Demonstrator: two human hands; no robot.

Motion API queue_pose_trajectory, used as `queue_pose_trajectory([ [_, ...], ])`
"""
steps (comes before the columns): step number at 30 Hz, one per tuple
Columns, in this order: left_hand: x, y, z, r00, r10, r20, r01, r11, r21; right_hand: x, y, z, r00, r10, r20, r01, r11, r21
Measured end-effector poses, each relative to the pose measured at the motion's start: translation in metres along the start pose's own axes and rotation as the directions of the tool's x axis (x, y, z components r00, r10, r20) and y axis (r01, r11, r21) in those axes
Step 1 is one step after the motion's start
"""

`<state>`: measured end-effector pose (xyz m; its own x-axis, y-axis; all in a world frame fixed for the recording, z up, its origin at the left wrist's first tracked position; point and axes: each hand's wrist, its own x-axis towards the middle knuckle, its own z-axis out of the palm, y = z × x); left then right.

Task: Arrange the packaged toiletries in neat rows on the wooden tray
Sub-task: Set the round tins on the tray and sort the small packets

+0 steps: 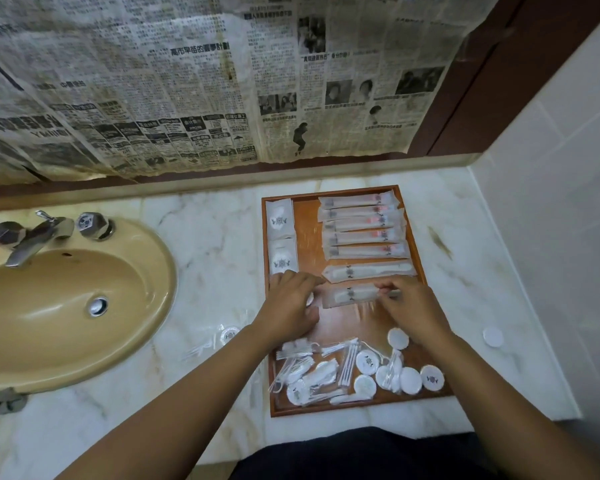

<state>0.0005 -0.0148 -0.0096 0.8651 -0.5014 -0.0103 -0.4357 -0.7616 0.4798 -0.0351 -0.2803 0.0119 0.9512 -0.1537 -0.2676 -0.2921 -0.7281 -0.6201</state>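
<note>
On the marble surface [205, 216], the wooden tray [409, 400] holds aligned rows; left hand [291, 299] and right hand [409, 306] pinch opposite ends of a long packet [352, 294], squaring it below the row.

L hand [293, 299] & R hand [411, 304] forward (fingers curled).

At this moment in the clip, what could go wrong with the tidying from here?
1. Both hands, left hand and right hand, are on the long packet; it lies slightly askew, so the row may end up crooked.
2. The loose pile sits just behind the wrists, and a forearm might scatter it.
3. The round packet on the counter outside the tray may be forgotten.
</note>
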Motion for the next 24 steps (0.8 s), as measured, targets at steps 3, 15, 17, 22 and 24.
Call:
queue_pose_trajectory([
  [3, 0.010, 0.022, 0.002, 0.997, 0.075, 0.010, -0.076, 0.997, 0.008, -0.015, 0.021, -0.021, 0.999, 0.052, -0.009, -0.052, 0.999, 0.004],
  [15, -0.002, 0.083, 0.043, 0.843, 0.323, 0.430, -0.406, 0.906, 0.116, -0.065, 0.075, -0.016, 0.990, 0.081, 0.118, -0.045, 0.958, -0.282],
  [17, -0.006, 0.085, 0.049, 0.845, 0.305, 0.439, -0.411, 0.896, 0.167, -0.066, 0.078, -0.014, 0.992, 0.090, 0.087, -0.059, 0.950, -0.307],
  [22, -0.011, 0.085, 0.059, 0.867, 0.279, 0.412, -0.397, 0.888, 0.233, -0.066, 0.086, -0.015, 0.990, 0.082, 0.118, -0.039, 0.944, -0.329],
  [24, -0.011, 0.086, 0.060, 0.863, 0.274, 0.425, -0.404, 0.879, 0.253, -0.065, 0.089, -0.016, 0.988, 0.082, 0.131, -0.032, 0.936, -0.351],
])
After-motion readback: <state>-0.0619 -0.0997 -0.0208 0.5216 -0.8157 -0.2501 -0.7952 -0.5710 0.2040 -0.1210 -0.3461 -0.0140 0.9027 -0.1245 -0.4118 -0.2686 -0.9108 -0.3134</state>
